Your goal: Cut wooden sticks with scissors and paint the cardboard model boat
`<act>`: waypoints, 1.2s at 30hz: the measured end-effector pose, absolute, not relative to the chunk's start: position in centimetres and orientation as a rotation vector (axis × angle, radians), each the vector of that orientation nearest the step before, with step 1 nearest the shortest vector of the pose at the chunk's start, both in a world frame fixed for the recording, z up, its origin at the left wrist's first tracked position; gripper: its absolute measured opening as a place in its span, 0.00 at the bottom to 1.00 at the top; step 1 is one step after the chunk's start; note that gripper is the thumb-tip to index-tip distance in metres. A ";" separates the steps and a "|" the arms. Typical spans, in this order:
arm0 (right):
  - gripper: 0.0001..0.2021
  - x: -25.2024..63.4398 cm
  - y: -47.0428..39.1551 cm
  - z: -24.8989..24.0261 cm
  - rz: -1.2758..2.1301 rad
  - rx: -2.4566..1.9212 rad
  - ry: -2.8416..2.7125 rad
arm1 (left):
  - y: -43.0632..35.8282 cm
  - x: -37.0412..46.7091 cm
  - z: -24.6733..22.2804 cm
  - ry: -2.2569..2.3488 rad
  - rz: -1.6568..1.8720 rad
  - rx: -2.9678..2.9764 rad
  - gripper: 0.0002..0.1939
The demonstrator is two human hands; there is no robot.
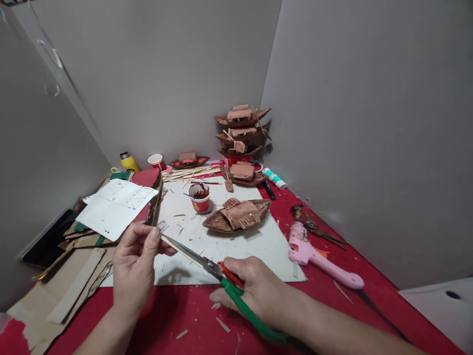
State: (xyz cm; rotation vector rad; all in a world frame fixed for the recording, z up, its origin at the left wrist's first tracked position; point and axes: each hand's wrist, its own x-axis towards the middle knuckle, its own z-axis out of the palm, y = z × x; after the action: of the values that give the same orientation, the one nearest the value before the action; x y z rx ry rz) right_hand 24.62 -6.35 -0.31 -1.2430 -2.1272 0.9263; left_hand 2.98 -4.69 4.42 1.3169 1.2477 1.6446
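Note:
My left hand point(138, 259) pinches the end of a thin pale wooden stick point(181, 250), which slants down to the right. In my right hand point(254, 291) are scissors point(210, 267) with green and orange handles. Their blades lie along the stick, the tips close to my left fingertips; whether the blades are parted is hard to tell. Beyond the scissors, a brown model boat point(238, 217) with a slatted roof rests on a white sheet point(258, 261). A paper cup point(199, 198) with brown paint and a brush stands left of the boat.
More model boats point(242, 118) are stacked at the back corner. A pink glue gun point(321, 261) lies on the right of the red table point(199, 315). Cardboard point(74, 291) and a drawing point(117, 207) are on the left. Sticks point(192, 172), a yellow bottle point(128, 161) and another cup point(156, 161) sit behind.

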 end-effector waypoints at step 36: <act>0.17 25.5 -5.3 0.1 0.411 -1.340 -2.345 | -4.3 2.9 4.4 1.224 1.657 1.169 0.07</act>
State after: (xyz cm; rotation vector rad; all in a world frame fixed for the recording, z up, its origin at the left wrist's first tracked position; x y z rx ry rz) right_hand 25.52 -5.31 0.11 -1.3402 -2.3450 0.4110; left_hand 2.89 -4.33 4.37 1.1687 1.2238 1.6568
